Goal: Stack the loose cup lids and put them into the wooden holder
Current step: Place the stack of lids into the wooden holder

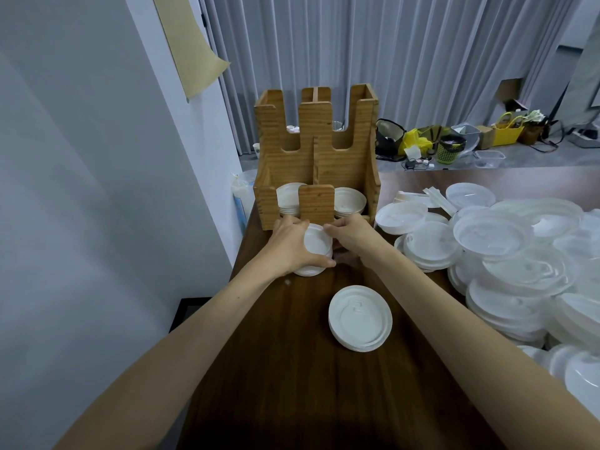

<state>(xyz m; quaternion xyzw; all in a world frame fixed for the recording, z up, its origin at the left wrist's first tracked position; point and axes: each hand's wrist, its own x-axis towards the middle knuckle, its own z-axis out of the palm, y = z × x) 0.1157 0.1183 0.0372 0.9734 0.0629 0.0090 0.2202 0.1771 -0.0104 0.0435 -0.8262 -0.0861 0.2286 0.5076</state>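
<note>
Gripping a short stack of round white plastic cup lids from both sides, the left hand curls its fingers and thumb round the stack's near and left rim. The right hand pinches the far right edge with bent fingertips. The stack is low over the dark brown wooden table, just in front of the tall light-wood slotted holder. Whether it rests on the board or is lifted clear I cannot tell.

The likeliest trouble is the stack fanning apart if it tilts on the way up, since only its rims are held. It could also catch on the holder's short middle post, which stands directly ahead. Both low front slots already hold white lids, so a careless drop may land askew on them.

The table's left edge runs close beside the left hand and the holder's corner, and a slipped lid there would fall toward the grey wall. On the right, a heap of loose translucent lids crowds the board near the right forearm. Free room is the bare strip between the arms, shared with a second stack of white lids.
</note>
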